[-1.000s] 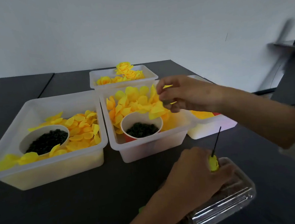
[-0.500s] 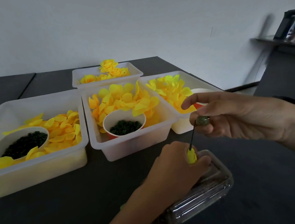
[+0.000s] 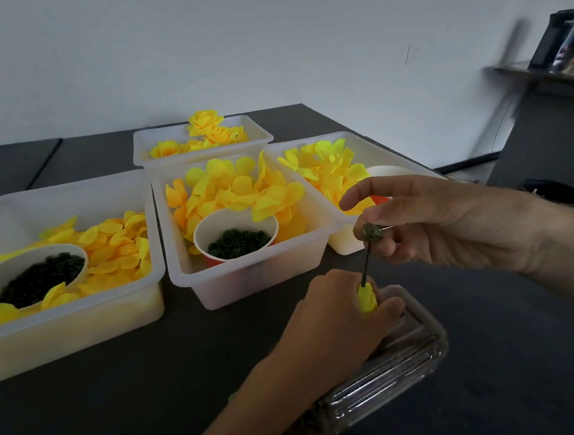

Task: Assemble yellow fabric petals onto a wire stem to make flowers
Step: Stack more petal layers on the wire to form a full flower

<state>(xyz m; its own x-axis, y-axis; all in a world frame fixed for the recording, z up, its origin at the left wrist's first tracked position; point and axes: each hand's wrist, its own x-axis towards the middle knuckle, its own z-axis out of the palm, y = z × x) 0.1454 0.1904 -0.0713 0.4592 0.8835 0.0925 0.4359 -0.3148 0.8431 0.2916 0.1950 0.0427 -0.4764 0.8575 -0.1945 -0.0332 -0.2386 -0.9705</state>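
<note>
Since half a second earlier my right hand (image 3: 451, 225) barely shifted, pinching a green ring (image 3: 372, 232) atop the wire stem (image 3: 365, 262) my left hand (image 3: 335, 323) clenched near me, petals (image 3: 366, 298) partly on, more left in the bins (image 3: 246, 282)

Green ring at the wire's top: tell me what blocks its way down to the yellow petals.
Nothing visible does. The right hand pinches the green ring at the wire stem top; bare wire runs down to the yellow petals held by the left hand.

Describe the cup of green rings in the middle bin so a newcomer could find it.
Start at the middle white bin of the front three. At its near end stands a red-sided paper cup among yellow petals. The left bin's cup is all white.
</note>
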